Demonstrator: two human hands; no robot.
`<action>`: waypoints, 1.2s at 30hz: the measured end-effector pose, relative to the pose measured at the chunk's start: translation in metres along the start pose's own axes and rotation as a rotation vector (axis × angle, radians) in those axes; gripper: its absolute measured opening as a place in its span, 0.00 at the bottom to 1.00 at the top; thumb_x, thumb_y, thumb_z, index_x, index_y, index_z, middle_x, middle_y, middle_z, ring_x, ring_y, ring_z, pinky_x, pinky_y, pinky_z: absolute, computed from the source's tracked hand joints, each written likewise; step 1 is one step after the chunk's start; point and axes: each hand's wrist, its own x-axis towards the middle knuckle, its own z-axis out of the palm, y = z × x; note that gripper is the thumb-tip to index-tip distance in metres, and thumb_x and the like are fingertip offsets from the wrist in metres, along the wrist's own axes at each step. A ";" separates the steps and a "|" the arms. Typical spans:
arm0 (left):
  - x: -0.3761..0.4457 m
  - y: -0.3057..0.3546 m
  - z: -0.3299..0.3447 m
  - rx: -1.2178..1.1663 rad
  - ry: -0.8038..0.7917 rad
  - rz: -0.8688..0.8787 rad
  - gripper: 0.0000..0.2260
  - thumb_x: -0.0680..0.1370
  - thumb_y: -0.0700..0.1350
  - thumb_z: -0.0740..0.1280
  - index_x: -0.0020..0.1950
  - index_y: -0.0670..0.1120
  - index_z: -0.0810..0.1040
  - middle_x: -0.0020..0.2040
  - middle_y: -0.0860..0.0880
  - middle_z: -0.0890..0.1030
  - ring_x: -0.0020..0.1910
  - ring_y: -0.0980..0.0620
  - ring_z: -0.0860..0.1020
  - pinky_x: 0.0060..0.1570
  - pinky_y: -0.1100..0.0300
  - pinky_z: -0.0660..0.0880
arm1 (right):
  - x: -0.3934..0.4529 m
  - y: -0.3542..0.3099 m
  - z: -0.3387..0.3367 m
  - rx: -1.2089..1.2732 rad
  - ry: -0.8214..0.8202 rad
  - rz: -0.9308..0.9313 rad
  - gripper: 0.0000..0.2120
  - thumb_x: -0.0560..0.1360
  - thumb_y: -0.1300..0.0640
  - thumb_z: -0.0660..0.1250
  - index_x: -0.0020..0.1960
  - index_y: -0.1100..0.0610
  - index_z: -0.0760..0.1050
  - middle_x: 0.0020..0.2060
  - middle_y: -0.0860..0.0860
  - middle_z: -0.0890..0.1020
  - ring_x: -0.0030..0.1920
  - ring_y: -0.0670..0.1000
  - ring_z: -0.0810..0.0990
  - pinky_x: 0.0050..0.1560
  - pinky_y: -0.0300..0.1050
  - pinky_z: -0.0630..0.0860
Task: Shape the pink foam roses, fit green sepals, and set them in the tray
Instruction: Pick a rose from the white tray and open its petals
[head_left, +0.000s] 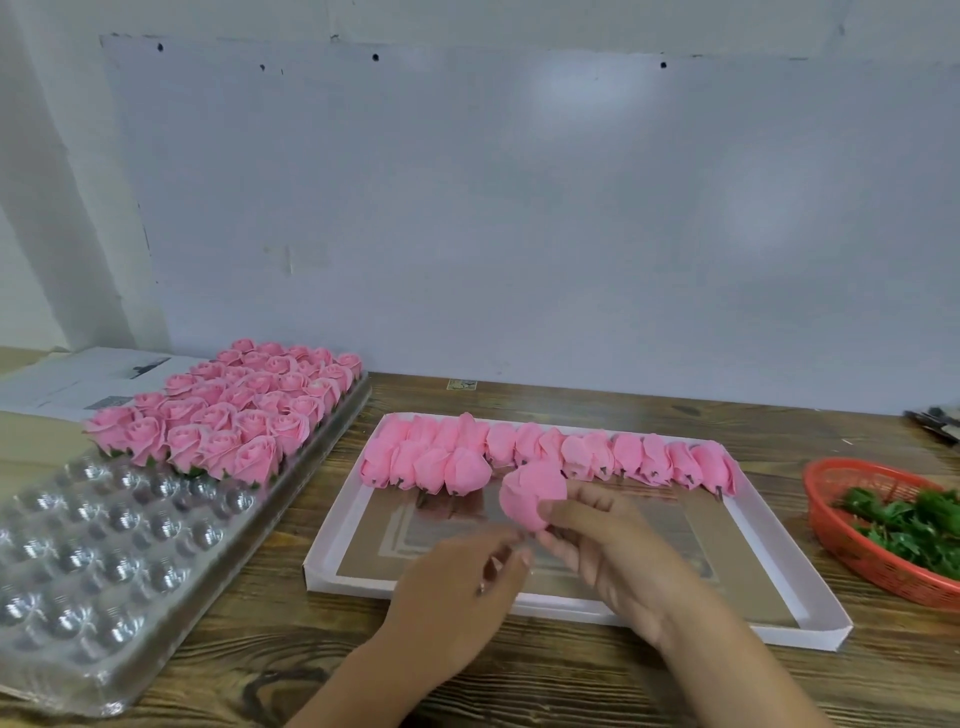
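Pink foam bud (532, 493) held over the middle of the white cardboard tray (571, 613), pinched at its base by right hand (608, 551), thumb and fingers curled round the lower end. Left hand (457, 577) just beside, fingers loosely curled near the bud's base; blurred, so cannot tell whether anything is gripped.

Unshaped buds (545, 454) in a row along the far edge of the cardboard tray, a second short row in front at its far-left corner. Finished roses (234, 410) filling the far end of the clear blister tray (104, 561) at the bench's left edge; near cups bare. Green sepals (914, 525) in an orange basket (852, 545) at the bench's right edge, well apart from both hands.

Step in hand, by judgement: shaping petals on one bud, sepal not yet fitted. Roughly half the blister tray filled.

Next move likely calls for: petals eased outward without tearing the soft foam, then a reach right for a sepal, stem end kept clear for threading.
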 end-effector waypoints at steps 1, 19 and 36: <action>0.001 0.002 -0.001 -0.072 -0.013 -0.032 0.15 0.80 0.64 0.57 0.59 0.60 0.77 0.47 0.62 0.81 0.46 0.65 0.77 0.49 0.66 0.74 | -0.006 0.001 0.001 0.058 -0.041 0.032 0.17 0.68 0.68 0.72 0.56 0.69 0.80 0.51 0.66 0.83 0.41 0.54 0.85 0.41 0.39 0.82; 0.000 -0.016 -0.017 -0.538 -0.107 0.047 0.31 0.68 0.59 0.78 0.69 0.66 0.72 0.67 0.61 0.75 0.59 0.47 0.80 0.53 0.44 0.82 | -0.026 0.004 0.007 -0.171 -0.204 0.191 0.13 0.70 0.61 0.73 0.53 0.64 0.83 0.49 0.64 0.84 0.42 0.51 0.83 0.43 0.39 0.81; 0.000 -0.006 -0.021 -0.546 0.087 -0.012 0.18 0.66 0.55 0.78 0.55 0.64 0.80 0.53 0.58 0.84 0.53 0.55 0.83 0.49 0.53 0.83 | -0.028 0.015 0.015 -0.422 0.019 -0.187 0.11 0.72 0.65 0.74 0.54 0.57 0.82 0.51 0.58 0.85 0.50 0.59 0.84 0.50 0.48 0.82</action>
